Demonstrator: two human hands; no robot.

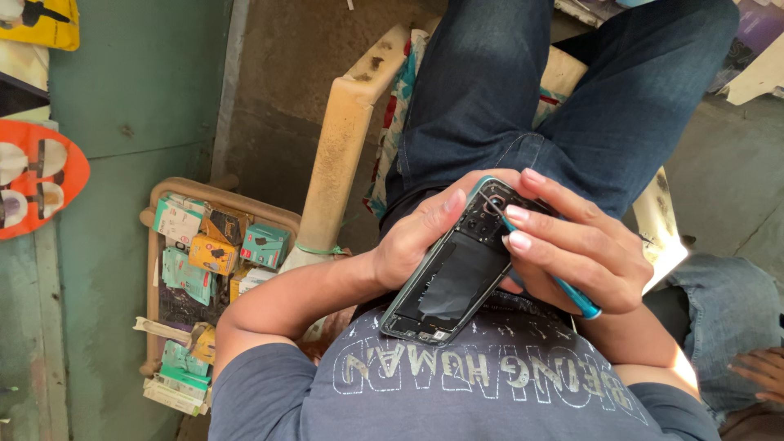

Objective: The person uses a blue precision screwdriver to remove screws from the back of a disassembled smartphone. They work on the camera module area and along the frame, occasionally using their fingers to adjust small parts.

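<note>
Black glass and bare circuitry face up at me: the opened phone [454,265] rests in my left hand [412,241], just above my lap, with its back cover off. My left fingers [445,204] are wrapped around its edge, thumb over the upper rim, clamped on the frame. My right hand [584,253] pinches a thin teal tool [572,294], the fingers closed on its shaft, with the tip set near the camera cluster at the upper end; whether the tip actually touches a screw there I cannot quite tell. I judge this body to be light, stiff and fragile, with exposed boards and connectors that should not be pressed, so the safe hold is along the metal side frame, as now. Its long axis runs diagonally, camera end up toward my knees and to the right, charging end down toward my chest and left. Beside my chair, a tray [155,245] of small coloured boxes sits on the floor.
</note>
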